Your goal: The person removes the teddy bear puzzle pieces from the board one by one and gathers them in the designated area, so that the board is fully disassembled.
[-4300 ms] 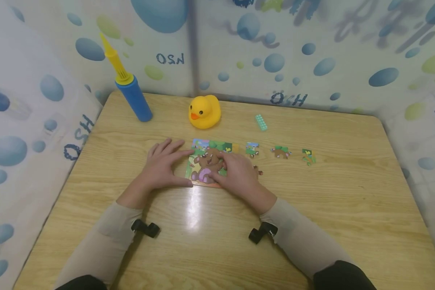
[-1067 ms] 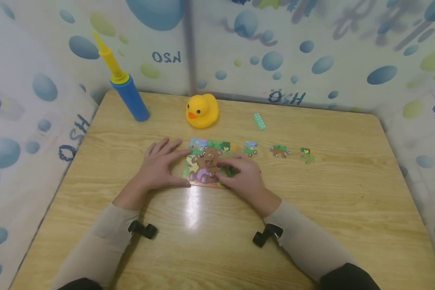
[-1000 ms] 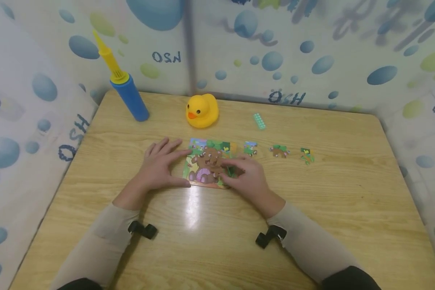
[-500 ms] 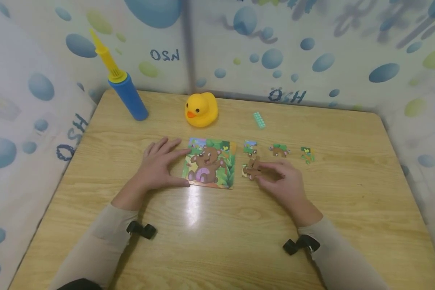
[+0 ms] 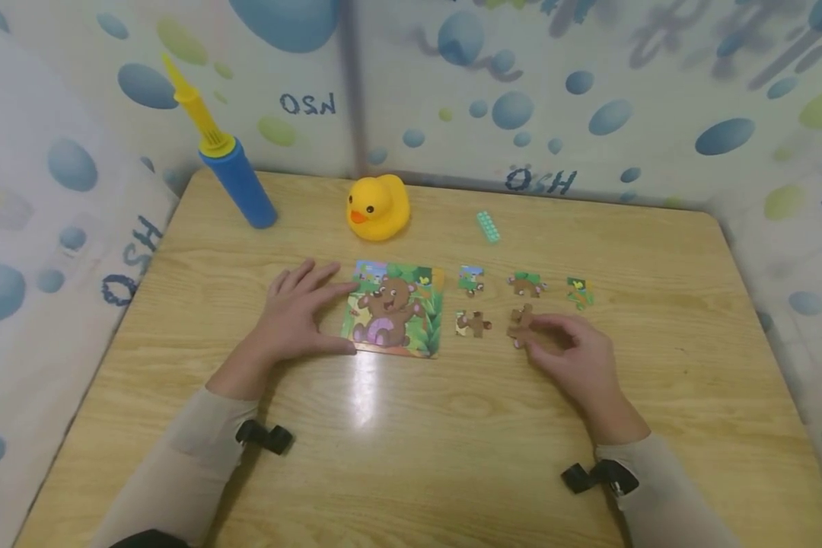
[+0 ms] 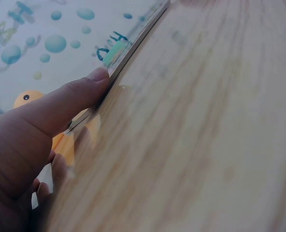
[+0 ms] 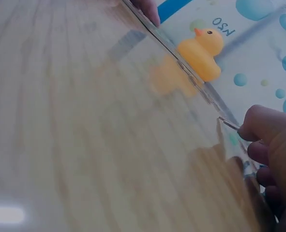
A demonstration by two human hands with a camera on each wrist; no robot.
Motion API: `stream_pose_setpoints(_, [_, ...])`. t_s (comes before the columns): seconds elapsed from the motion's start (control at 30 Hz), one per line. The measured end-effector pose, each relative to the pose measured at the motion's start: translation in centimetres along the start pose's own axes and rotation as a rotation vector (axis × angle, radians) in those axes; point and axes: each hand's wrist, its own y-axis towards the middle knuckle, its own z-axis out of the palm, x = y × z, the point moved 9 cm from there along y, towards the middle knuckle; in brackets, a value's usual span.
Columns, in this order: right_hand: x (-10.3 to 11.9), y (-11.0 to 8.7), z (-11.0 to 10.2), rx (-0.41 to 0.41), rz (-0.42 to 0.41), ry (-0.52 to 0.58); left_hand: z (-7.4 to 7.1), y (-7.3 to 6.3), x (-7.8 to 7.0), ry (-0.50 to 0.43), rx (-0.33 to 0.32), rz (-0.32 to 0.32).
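In the head view a square bear puzzle (image 5: 393, 308) lies flat on the wooden table. My left hand (image 5: 294, 312) rests at its left side, fingers spread, index fingertip and thumb right at its edge; the left wrist view shows the straight thumb (image 6: 80, 96) along that edge. My right hand (image 5: 578, 358) pinches a brown puzzle piece (image 5: 519, 329) between thumb and fingers, to the right of another brown piece (image 5: 473, 324) on the table. In the right wrist view the pinched piece (image 7: 228, 123) appears edge-on, slightly tilted above the tabletop.
Behind the right hand lie a blue-green piece (image 5: 471, 278), a brown-green piece (image 5: 527, 285) and a green piece (image 5: 578, 291). A yellow rubber duck (image 5: 378, 208), a mint toy brick (image 5: 489, 227) and a blue-yellow hand pump (image 5: 238, 183) stand farther back, near the patterned wall (image 5: 425, 84).
My right hand has moved right from the bear puzzle, past the near brown piece, carrying the pinched brown puzzle piece. The left hand has stayed at the puzzle's edge.
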Motion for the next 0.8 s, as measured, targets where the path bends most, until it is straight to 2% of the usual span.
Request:
stream_pose_setpoints(0.2, [-0.4,0.4,0.5,0.049,0.013,-0.047,-0.1,0.0,0.1,0.002,0.003,-0.006])
stream_pose_setpoints(0.33, [-0.3,0.7,0.5,0.046,-0.033,-0.057,0.1,0.0,0.1,0.002,0.007,-0.008])
stream_pose_setpoints(0.5, [0.3,0.9,1.1,0.091,-0.094,-0.096,0.0,0.0,0.0,0.001,0.002,-0.006])
stream_pose_setpoints(0.8, [-0.2,0.9,1.5,0.124,-0.059,-0.135,0.0,0.0,0.1,0.001,0.007,-0.011])
